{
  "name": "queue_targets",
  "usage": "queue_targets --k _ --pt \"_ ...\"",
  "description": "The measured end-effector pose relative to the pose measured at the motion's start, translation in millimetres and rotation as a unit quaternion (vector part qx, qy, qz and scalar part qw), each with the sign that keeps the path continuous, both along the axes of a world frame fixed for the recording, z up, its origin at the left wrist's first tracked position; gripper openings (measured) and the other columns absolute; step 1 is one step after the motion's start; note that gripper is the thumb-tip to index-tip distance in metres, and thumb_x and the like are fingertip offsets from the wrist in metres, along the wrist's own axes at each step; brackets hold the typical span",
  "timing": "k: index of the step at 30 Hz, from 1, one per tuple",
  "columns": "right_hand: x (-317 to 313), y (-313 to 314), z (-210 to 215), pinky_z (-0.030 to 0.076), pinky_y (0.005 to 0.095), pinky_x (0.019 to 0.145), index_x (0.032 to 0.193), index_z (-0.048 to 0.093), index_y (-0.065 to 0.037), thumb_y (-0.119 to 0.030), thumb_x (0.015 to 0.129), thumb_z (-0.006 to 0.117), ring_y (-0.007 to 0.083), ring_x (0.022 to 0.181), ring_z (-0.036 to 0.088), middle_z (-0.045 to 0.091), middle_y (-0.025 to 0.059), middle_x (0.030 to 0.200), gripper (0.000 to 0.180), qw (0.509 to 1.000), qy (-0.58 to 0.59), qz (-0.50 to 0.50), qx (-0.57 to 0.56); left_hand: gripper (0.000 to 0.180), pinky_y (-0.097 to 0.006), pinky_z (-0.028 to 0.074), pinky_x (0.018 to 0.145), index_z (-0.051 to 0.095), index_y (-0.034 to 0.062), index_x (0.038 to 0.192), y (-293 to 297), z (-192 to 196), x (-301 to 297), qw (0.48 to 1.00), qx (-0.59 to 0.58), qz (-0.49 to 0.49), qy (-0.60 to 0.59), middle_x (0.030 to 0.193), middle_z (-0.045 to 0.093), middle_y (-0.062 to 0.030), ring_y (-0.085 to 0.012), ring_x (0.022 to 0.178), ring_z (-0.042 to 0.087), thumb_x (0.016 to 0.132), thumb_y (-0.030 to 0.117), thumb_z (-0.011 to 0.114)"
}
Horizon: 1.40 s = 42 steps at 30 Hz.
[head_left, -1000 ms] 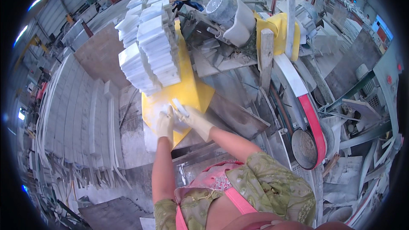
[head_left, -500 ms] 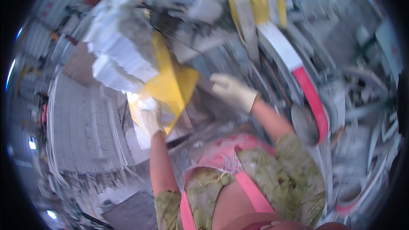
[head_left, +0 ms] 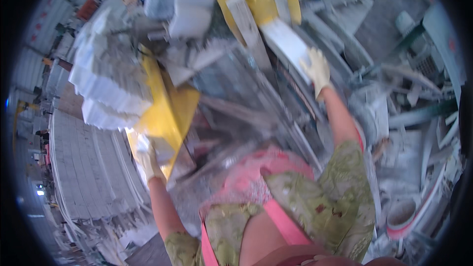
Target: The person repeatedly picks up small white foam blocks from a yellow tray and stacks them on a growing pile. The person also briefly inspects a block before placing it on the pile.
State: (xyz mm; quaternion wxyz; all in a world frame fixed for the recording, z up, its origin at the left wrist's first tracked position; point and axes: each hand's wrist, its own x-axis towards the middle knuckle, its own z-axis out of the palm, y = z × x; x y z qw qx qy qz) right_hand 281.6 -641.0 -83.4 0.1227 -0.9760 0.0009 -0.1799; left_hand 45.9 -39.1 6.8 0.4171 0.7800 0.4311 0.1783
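Observation:
My left hand [head_left: 149, 162], in a pale glove, is at the lower end of a bent yellow sheet [head_left: 170, 111]. Its fingers look closed around something small and whitish, too blurred to name. Farther to the right, my right hand [head_left: 318, 70], gloved alike, reaches forward with fingers spread. It touches or hovers just over the edge of a long white strip [head_left: 287, 44]; contact is hard to judge. That strip slopes down from a second yellow sheet [head_left: 256, 0], and my right forearm covers most of its red lower part.
A ragged pile of white layered sheets [head_left: 106, 76] rises behind my left hand. Below it stands a tall grey-white stack [head_left: 88, 162]. White rolled bundles [head_left: 192, 10] lie at the back. Long grey bars [head_left: 271, 96] run diagonally between my hands. Assorted scraps and a round container [head_left: 401, 213] crowd the right.
My right hand has moved right and forward, from near the first yellow sheet to the white strip. My left hand stays at the yellow sheet's lower end. The whole view has shifted.

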Motion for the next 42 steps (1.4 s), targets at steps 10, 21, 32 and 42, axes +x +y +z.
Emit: queue_targets --k 10,21,32,42 --pt "82.7 77.8 15.8 0.014 0.0586 0.124 0.156 0.039 -0.022 -0.051 0.098 0.055 0.0329 0.152 0.025 0.033 0.0070 0.164 0.067 0.994 0.109 -0.009 -0.018 0.077 -0.046 0.053 0.087 0.045 -0.0056 0.134 -14.2 9.9 -3.6 1.000 -0.002 0.020 0.008 0.121 0.059 -0.0260 -0.0328 0.104 0.062 0.080 0.036 0.081" --pt "51.2 66.0 -5.4 0.009 0.0548 0.125 0.160 0.032 -0.021 -0.045 0.101 0.050 0.0324 0.154 0.024 0.030 0.0090 0.166 0.066 0.995 0.089 -0.006 -0.045 0.072 -0.045 0.051 0.091 0.047 -0.0041 0.134 -5.9 -3.6 -6.0 0.998 -0.048 0.039 -0.012 0.126 0.058 -0.0242 -0.0327 0.109 0.060 0.082 0.033 0.080" --pt "17.7 34.8 1.9 0.017 0.0631 0.121 0.161 0.029 -0.019 -0.054 0.102 0.039 0.0338 0.152 0.026 0.031 0.0100 0.165 0.069 0.983 0.160 0.036 -0.088 0.074 -0.043 0.052 0.091 0.046 -0.0041 0.138 -19.8 12.6 -9.2 1.000 -0.017 0.002 -0.002 0.126 0.059 -0.0218 -0.0310 0.109 0.061 0.084 0.035 0.079" --pt "-140.5 -96.6 40.0 0.024 0.0433 0.125 0.157 0.034 -0.009 -0.019 0.083 0.072 0.0332 0.152 0.029 0.035 0.0181 0.161 0.084 0.964 0.212 0.158 0.005 0.072 -0.042 0.054 0.088 0.049 -0.0057 0.135 -14.5 13.2 -0.8 0.999 -0.019 -0.033 0.012 0.123 0.061 -0.0217 -0.0303 0.105 0.063 0.084 0.036 0.079"
